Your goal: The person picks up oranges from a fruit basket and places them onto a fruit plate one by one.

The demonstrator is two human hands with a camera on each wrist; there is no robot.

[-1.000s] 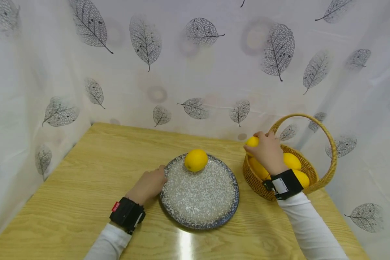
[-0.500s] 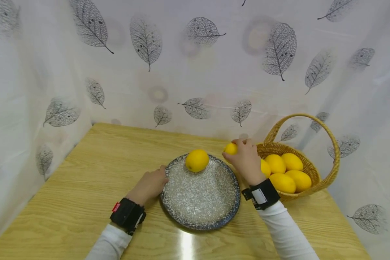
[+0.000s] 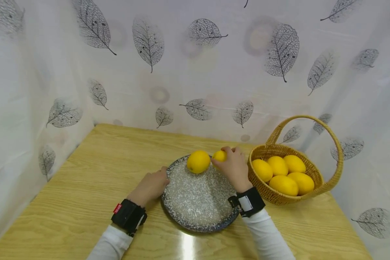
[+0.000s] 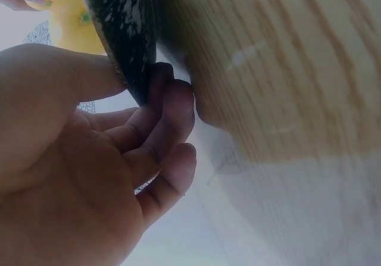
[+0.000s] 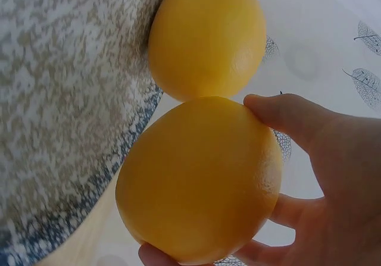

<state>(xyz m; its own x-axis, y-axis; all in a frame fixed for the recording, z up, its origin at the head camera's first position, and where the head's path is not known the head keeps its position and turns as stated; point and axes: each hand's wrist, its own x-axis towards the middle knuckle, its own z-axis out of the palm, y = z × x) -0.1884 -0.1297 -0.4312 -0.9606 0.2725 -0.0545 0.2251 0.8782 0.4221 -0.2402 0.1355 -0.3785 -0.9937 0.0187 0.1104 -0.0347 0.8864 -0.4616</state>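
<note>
A speckled grey plate with a dark rim (image 3: 195, 206) lies on the table, and one lemon (image 3: 198, 161) rests near its far edge. My left hand (image 3: 150, 186) grips the plate's left edge; in the left wrist view the thumb is above the rim (image 4: 128, 34) and fingertips are beneath it. Between thumb and fingers, my right hand (image 3: 234, 169) holds a second lemon (image 3: 219, 156) over the plate's far right edge. The right wrist view shows this held lemon (image 5: 199, 182) close beside the first lemon (image 5: 205, 40); whether they touch, I cannot tell.
To the right stands a wicker basket (image 3: 263, 189) with a tall arched handle, holding several lemons (image 3: 284, 185). The wooden table (image 3: 117, 151) meets a white leaf-patterned curtain (image 3: 175, 83) at the back and sides.
My right hand has carried a lemon out of the basket, leftward to the plate's far edge beside the first lemon. The left hand keeps its grip on the plate.
</note>
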